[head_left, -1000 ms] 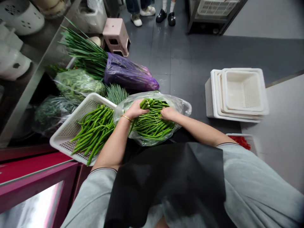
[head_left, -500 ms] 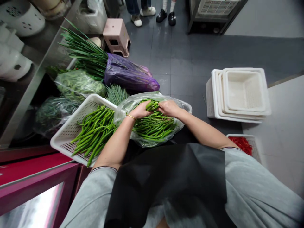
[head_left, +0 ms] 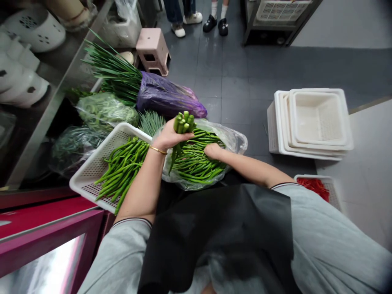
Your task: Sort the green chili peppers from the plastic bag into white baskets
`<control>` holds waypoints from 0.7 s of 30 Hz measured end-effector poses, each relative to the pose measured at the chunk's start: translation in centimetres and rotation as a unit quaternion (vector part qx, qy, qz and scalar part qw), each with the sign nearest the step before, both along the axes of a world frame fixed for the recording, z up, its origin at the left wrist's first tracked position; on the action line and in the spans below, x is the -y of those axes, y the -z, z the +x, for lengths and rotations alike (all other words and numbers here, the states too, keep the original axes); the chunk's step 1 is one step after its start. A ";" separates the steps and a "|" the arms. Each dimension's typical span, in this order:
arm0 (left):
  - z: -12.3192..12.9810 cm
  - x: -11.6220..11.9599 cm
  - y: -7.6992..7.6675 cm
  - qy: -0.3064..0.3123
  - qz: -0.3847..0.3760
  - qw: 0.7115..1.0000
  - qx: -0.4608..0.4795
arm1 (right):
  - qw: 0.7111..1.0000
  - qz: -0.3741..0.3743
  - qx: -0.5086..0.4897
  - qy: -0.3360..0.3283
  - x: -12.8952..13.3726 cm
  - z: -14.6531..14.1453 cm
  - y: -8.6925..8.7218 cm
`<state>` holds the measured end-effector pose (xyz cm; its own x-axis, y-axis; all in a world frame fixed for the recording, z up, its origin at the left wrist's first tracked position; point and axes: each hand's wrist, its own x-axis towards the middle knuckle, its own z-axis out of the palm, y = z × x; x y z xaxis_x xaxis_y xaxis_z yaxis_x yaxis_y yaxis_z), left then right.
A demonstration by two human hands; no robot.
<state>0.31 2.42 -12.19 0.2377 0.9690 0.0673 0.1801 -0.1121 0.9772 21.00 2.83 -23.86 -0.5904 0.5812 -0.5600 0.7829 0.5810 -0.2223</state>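
My left hand (head_left: 169, 134), with a gold bangle at the wrist, is closed around a bunch of long green chili peppers (head_left: 184, 121). Their blunt ends point up and the tips hang below my fingers. The bunch is over a clear plastic bag (head_left: 235, 136) filled with loose green chili peppers (head_left: 200, 163). Down in the bag, my right hand (head_left: 213, 151) has curled fingers against the peppers; what they grip is hidden. Left of the bag, a white perforated basket (head_left: 85, 179) holds a pile of the same long peppers (head_left: 124, 167).
Beyond the bag lie a purple bag (head_left: 167, 96) of long green leaves and a bagged green vegetable (head_left: 105, 110). Nested white baskets (head_left: 318, 118) stand at right, near a basket of red strips (head_left: 314, 188). A pink stool (head_left: 152, 47) and people's feet (head_left: 210, 23) are farther back.
My left hand has drawn the pepper bunch left and tilted it upright. My right hand has left the bunch and dropped lower into the bag.
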 end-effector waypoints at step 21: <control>2.1 0.2 4.3 0.142 -0.045 0.978 -0.144 | 0.991 0.084 -0.105 0.016 -1.9 3.5 -10.9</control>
